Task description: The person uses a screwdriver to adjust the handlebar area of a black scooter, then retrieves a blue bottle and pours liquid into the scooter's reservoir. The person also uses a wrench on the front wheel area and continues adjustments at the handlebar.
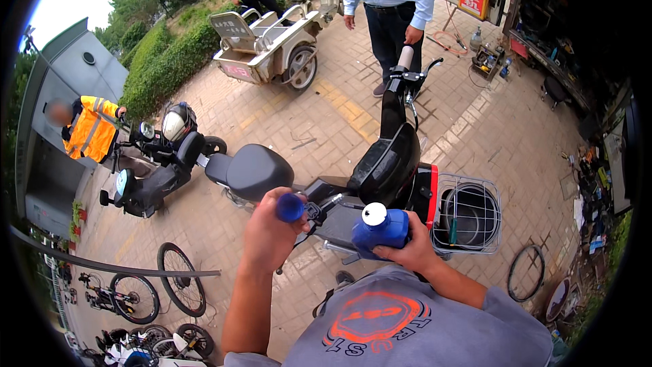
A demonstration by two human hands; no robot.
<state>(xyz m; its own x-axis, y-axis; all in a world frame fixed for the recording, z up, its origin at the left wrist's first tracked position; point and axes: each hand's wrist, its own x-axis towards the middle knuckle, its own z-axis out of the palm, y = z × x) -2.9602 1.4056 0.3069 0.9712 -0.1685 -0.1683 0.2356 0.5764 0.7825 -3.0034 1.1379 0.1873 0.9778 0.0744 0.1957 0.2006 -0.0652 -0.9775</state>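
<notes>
Two hands [266, 230] [416, 248] hold a blue cap [291, 208] left, blue bottle [379, 234] right.

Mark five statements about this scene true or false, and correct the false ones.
1. The left hand holds a blue cap. True.
2. The right hand is empty. False: it holds a blue bottle.
3. The bottle's top is white. True.
4. The seat is bright red. False: it is dark, near black.
5. In the picture, the cart is left of the orange jacket. False: it is to the right of it.
</notes>
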